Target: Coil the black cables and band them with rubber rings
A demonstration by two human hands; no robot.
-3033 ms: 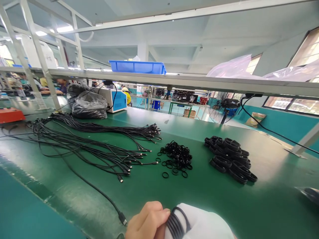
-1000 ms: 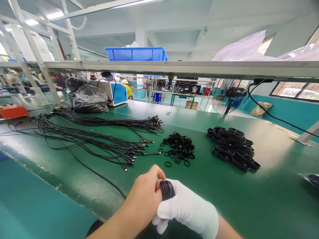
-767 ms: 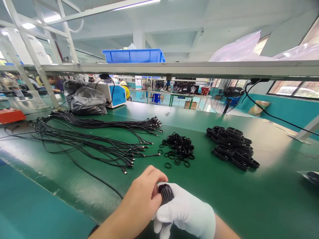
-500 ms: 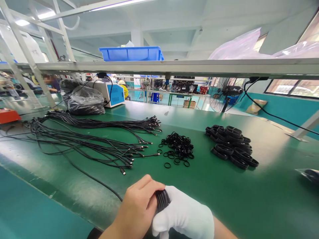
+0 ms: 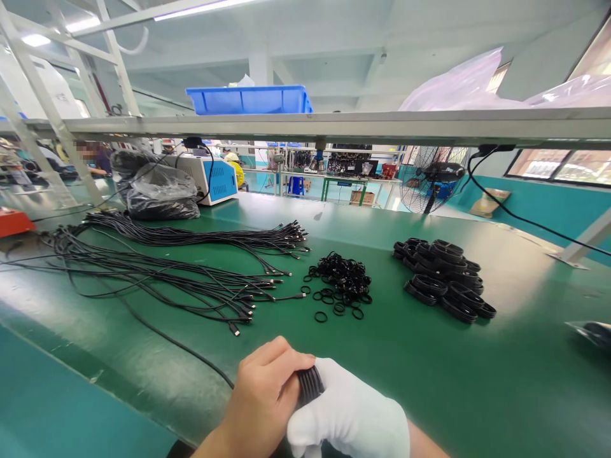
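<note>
Between my two hands is a coiled black cable (image 5: pixel 310 384), its loops stacked side by side. My bare left hand (image 5: pixel 265 391) is closed on the coil from the left, the fingers bent over its top. From the right, my white-gloved right hand (image 5: pixel 351 407) wraps round the same coil, thumb in front. The coil's lower part is hidden by the hands. One black cable strand (image 5: pixel 191 350) runs over the bench to the left hand. Past the hands lies a heap of small black rings (image 5: pixel 344 277), a few loose ones nearer me.
Long black cables (image 5: pixel 191 267) with connector ends lie on the left of the green bench (image 5: pixel 382 375). Coiled cables (image 5: pixel 443 273) are piled at right. Behind stand a bagged bundle (image 5: pixel 162 191) and a blue-white machine (image 5: pixel 214 178). A shelf (image 5: pixel 358 127) with a blue tray (image 5: pixel 248 100) crosses above.
Both hands keep their grip on the coil, with only a very slight shift. The view has tilted a little; the things on the bench lie as before.
</note>
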